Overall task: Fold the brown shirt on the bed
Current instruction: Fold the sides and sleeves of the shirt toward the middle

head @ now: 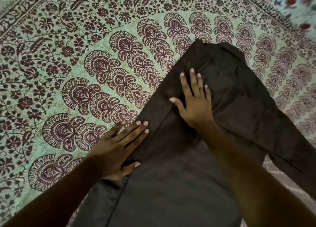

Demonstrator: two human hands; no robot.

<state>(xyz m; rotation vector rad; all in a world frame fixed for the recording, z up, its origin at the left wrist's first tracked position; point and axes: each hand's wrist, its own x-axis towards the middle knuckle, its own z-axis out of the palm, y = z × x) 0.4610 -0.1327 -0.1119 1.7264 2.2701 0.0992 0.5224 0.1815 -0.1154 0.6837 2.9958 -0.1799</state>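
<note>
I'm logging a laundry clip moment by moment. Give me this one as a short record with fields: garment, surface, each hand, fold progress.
garment: brown shirt, lying mostly flat
surface: patterned bedspread, green with maroon print
left hand: flat, fingers straight, on the shirt's left edge
right hand: flat, fingers spread, pressing the shirt's upper middle
fold progress: seemingly partway; a section on the right lies spread out
</note>
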